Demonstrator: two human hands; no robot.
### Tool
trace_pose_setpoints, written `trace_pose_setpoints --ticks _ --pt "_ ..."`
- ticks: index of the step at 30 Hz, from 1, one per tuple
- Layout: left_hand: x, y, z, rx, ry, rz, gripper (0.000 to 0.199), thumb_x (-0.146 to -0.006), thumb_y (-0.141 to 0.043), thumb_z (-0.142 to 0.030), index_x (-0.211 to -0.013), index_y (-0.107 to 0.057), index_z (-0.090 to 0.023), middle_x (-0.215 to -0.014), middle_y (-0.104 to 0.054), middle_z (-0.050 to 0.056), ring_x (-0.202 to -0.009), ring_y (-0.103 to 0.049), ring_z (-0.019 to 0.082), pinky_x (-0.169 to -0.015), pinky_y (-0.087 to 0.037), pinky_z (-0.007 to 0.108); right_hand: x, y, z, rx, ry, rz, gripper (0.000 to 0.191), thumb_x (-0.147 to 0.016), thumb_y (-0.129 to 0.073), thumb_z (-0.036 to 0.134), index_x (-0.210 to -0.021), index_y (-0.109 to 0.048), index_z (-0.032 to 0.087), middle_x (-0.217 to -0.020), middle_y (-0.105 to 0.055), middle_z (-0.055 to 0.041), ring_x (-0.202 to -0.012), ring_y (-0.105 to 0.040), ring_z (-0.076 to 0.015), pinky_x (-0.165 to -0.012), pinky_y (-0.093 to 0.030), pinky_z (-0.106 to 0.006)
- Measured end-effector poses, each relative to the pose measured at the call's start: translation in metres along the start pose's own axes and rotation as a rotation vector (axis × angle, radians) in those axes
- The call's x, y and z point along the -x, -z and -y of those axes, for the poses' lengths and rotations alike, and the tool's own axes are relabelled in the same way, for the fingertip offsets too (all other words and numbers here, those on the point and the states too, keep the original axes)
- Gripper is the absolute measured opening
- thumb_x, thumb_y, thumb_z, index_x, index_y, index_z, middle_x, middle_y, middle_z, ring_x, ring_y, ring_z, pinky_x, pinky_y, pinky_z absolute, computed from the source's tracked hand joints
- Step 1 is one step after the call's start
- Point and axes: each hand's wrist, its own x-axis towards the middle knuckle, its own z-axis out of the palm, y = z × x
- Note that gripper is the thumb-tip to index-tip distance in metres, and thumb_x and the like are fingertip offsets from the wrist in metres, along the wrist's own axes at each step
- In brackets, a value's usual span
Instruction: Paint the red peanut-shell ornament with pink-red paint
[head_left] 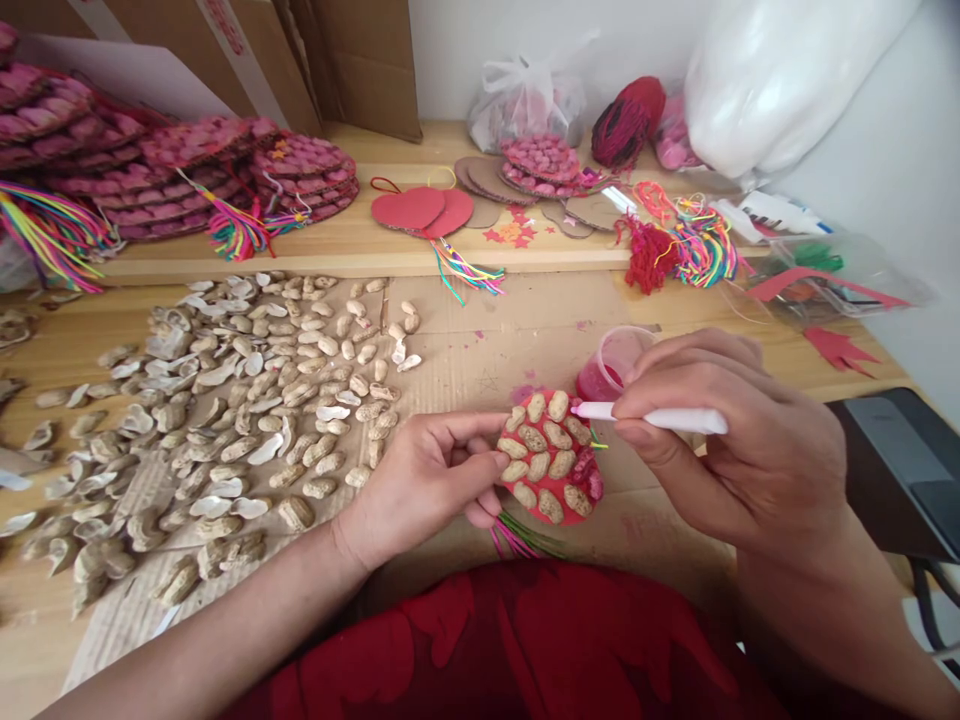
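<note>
My left hand (439,475) pinches the left edge of a red disc (525,487) between thumb and fingers. Rows of plain peanut shells (538,465) cover most of its face, and some shells at its right edge (589,472) are coloured pink-red. Coloured cords (525,535) hang from its lower side. My right hand (720,440) grips a white paintbrush (660,416), whose pink tip is at the upper right shells of the disc. Just behind the disc stands a clear plastic cup (616,350) with pink-red liquid, partly hidden by my right hand.
Many loose peanut shells (300,400) spread over cardboard (457,340) at left. On the raised ledge lie stacked pink shell discs (307,175), red discs (409,210), yarn (628,112) and colourful tassels (701,240). A plastic box (847,275) and a black device (900,470) are at right.
</note>
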Motion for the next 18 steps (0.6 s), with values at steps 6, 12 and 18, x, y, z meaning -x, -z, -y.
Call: trace_pose_setpoints --ticks 6,12,18 --pt "0.0006 0.0005 -0.0003 -0.019 -0.018 0.023 0.045 -0.087 -0.069 -0.022 -0.131 -0.067 -0.010 -0.057 -0.068 -0.001 -0.047 -0.063 0.008 -0.049 -0.057 0.015 0.0019 -0.0012 -0.0031 -0.015 -0.048 -0.078 0.013 -0.081 -0.072 0.017 -0.089 -0.065 0.023 -0.081 -0.069 -0.0036 -0.088 -0.068 -0.0256 -0.079 -0.049 -0.044" --pt "-0.0006 0.0011 0.0007 -0.019 -0.013 0.017 0.046 -0.088 -0.069 -0.022 -0.133 -0.066 -0.011 -0.058 -0.068 -0.001 -0.048 -0.063 0.008 -0.049 -0.056 0.014 0.0003 -0.0015 -0.0024 -0.104 -0.079 -0.148 0.014 -0.082 -0.070 0.015 -0.091 -0.066 0.024 -0.080 -0.067 -0.0038 -0.085 -0.066 -0.0252 -0.079 -0.049 -0.046" --pt "0.0000 0.0003 -0.0002 -0.028 -0.018 0.018 0.046 -0.087 -0.070 -0.022 -0.131 -0.067 -0.011 -0.060 -0.068 -0.001 -0.050 -0.064 0.008 -0.050 -0.058 0.016 0.0004 -0.0028 -0.0046 -0.116 -0.093 -0.111 0.014 -0.082 -0.071 0.014 -0.089 -0.066 0.025 -0.079 -0.067 -0.0030 -0.082 -0.066 -0.0241 -0.076 -0.048 -0.044"
